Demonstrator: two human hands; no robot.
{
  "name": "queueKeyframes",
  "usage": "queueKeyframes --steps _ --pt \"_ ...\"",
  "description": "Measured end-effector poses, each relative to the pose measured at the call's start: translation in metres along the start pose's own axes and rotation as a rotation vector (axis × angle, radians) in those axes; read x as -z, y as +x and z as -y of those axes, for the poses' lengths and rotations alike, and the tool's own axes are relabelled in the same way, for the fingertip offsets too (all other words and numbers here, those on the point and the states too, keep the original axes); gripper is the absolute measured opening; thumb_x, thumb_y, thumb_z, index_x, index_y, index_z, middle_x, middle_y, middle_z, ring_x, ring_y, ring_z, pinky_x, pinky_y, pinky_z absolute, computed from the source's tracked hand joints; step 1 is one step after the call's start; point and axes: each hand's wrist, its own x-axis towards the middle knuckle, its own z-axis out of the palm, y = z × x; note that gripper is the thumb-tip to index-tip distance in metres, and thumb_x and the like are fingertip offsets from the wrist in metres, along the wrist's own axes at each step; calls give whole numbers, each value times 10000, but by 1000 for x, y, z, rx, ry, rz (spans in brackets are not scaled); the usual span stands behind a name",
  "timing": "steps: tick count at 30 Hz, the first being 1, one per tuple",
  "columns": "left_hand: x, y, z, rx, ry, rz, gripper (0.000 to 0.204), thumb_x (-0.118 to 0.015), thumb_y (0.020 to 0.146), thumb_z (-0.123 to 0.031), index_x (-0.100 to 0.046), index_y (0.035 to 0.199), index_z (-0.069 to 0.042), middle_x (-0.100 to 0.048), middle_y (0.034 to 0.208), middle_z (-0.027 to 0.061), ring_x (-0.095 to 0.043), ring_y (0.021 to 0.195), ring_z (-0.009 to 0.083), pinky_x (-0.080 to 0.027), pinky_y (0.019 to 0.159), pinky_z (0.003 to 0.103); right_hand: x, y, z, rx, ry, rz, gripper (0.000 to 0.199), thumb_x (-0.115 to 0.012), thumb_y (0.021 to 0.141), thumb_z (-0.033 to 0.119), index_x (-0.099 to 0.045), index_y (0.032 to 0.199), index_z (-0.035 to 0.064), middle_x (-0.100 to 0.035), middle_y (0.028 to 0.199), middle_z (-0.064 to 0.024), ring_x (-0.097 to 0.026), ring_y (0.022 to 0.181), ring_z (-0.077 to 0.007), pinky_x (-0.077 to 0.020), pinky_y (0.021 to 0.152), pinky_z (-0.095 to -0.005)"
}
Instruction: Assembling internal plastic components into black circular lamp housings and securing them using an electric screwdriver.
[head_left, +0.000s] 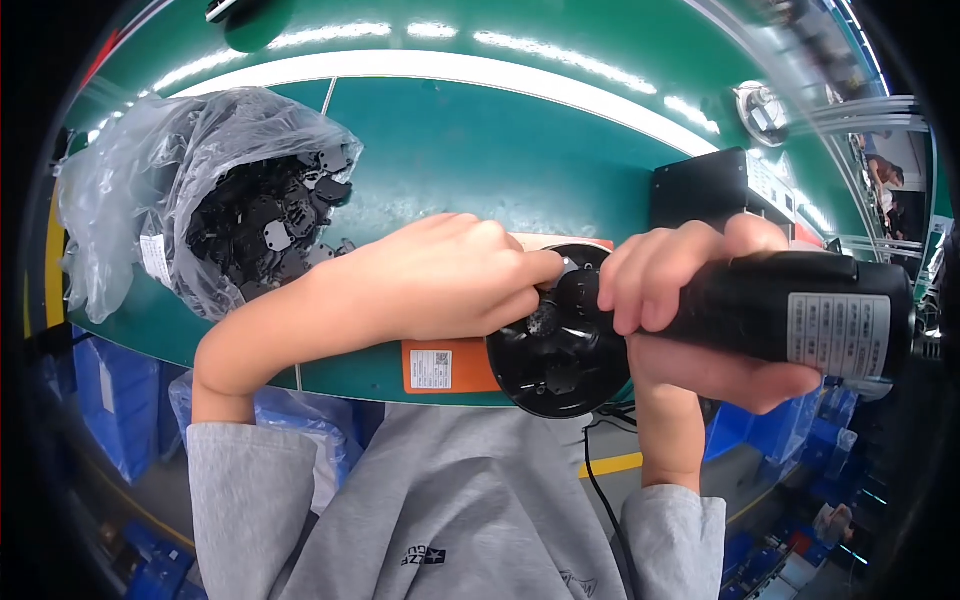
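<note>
Work looks midway: the right hand (690, 330) has its grip closed round a black cylindrical plastic appliance body (790, 315), its long axis lying left to right, round open end (560, 345) pointing left. Just left of that end, the left hand (440, 280) pinches a small black part at the rim, not clearly seated. Far left of the body, on the green tabletop (480, 150), a clear plastic bag of black parts (250, 200) remains.
</note>
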Motion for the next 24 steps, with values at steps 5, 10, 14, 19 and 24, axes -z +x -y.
queueKeyframes --steps 5,10,14,19,24 --pt "-3 5 0 -15 -18 -5 128 -503 817 -127 -589 873 -49 -626 693 179 -612 628 366 -502 602 451 10 1 2 -56 -44 -26 988 -384 684 875 -465 1231 57 -490 589 -57 -449 428 -185 -434 449 -342" --pt "-5 -1 0 2 -8 -62 108 -504 799 -112 -567 857 -46 -622 722 183 -605 638 374 -491 602 457 45 -4 68 265 -26 -214 811 -418 782 761 -493 1101 19 -448 576 -3 -408 406 -115 -372 401 -281" --pt "-2 5 -4 2 -12 -60 113 -512 786 -96 -574 864 -44 -621 727 178 -605 643 368 -489 612 447 136 -41 101 283 -380 -453 782 -390 774 785 -522 1048 65 -469 573 -36 -425 442 -153 -365 436 -311" --pt "1 2 -5 58 -43 -36 152 -505 769 -80 -594 882 -34 -630 737 168 -601 645 360 -481 605 427 139 -46 83 260 -449 -579 879 -343 746 838 -472 1124 56 -462 558 -46 -418 426 -169 -383 443 -330" --pt "-2 5 -7 55 -34 -53 147 -505 781 -87 -593 890 -40 -624 723 178 -598 644 365 -479 608 432 139 -60 80 203 -393 -536 893 -347 757 825 -448 1164 37 -448 539 -39 -404 398 -168 -369 407 -321"
